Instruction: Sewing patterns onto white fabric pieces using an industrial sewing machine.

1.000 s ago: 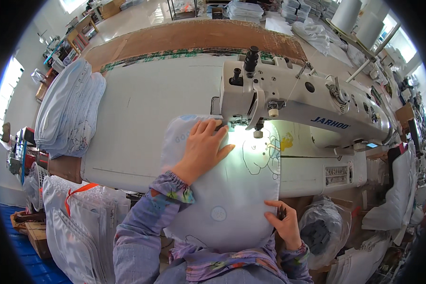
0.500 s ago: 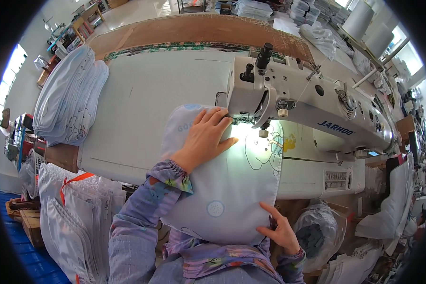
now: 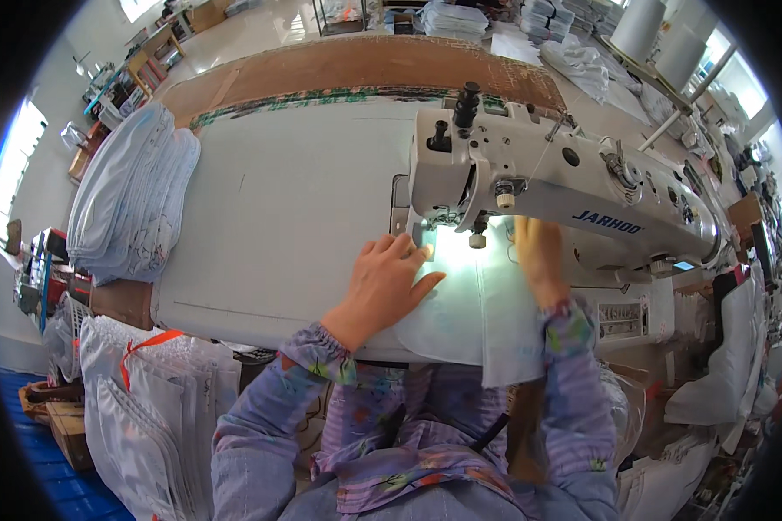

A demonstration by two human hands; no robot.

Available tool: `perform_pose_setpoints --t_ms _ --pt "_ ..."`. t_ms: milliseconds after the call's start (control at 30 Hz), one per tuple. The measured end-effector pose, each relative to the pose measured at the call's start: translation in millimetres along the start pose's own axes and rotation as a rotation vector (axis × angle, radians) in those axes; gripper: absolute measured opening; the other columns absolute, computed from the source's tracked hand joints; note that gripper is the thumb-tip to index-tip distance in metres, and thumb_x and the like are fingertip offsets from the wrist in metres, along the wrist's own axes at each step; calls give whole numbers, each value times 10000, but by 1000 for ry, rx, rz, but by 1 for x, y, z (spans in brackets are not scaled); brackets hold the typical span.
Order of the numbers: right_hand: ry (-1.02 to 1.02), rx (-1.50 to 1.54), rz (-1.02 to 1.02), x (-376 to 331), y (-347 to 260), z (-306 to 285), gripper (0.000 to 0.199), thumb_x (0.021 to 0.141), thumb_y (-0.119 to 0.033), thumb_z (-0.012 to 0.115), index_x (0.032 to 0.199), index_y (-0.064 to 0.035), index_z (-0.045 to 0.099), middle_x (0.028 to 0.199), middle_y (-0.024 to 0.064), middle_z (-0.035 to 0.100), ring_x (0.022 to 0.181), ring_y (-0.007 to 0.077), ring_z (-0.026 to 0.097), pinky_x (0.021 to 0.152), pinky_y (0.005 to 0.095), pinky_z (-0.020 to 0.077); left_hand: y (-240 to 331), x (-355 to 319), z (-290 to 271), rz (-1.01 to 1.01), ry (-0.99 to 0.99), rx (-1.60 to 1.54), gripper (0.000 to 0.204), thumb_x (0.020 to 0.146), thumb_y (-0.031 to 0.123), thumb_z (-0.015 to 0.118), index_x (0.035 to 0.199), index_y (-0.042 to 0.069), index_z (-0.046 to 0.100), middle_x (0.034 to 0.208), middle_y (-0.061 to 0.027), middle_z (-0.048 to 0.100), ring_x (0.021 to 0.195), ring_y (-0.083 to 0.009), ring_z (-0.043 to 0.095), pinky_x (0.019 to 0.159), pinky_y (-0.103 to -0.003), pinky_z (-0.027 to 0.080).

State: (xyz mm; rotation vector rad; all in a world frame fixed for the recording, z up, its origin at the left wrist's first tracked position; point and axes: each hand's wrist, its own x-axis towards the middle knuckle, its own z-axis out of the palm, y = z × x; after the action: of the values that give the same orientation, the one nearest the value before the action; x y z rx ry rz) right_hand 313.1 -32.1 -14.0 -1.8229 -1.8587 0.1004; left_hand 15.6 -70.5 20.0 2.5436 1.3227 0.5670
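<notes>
Pale cloth beneath the sewing machine, one hand to each side

Location: the cloth lies below the sewing machine's head, its long axis running from the lit sewing area toward the wearer. Its lower end hangs past the near edge of the counter. A lengthwise fold or seam line is visible. Glare hides detail at the upper end.

Grip: the left hand is at the cloth's left edge, fingers extended and not clenched, fingertips just beside the sewing machine's foot; it is the nearer of the two. The right hand is at the cloth's right side, under the machine's arm, fingers bent downward; whether it pinches the cloth cannot be told.

Surface: the pale counter extends left of the sewing machine; a stack of pale pieces occupies its far left end.

Room: beyond the sewing machine lies a brown board; thread cones stand beyond it to the right.
</notes>
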Motion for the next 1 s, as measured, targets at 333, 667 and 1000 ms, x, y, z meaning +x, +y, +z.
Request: perform_pose_setpoints --t_ms 333,667,1000 --pt "-47 204 318 -145 16 -102 822 845 -86 777 1581 -116 411 1040 91 647 824 190 583 743 306 489 -20 -21 -7 141 179 -36 555 816 413 808 1262 100 701 1212 -43 651 1173 -248 600 1053 -415 430" --pt "-50 605 552 -161 -8 -113 811 811 37 736 1553 -144 461 905 -33 486 761 60 449 700 205 397 -20 -5 0 152 180 -15 540 812 451 803 1208 99 699 1240 -52 651 1206 -249 590 1078 -426 409" --pt "-191 776 430 -152 -10 -116 784 852 40 639 1586 -90 400 1119 29 591 825 73 523 752 216 442 -36 18 3 145 203 -15 518 836 473 774 1141 62 694 1202 -79 664 1244 -272 573 1077 -453 385"
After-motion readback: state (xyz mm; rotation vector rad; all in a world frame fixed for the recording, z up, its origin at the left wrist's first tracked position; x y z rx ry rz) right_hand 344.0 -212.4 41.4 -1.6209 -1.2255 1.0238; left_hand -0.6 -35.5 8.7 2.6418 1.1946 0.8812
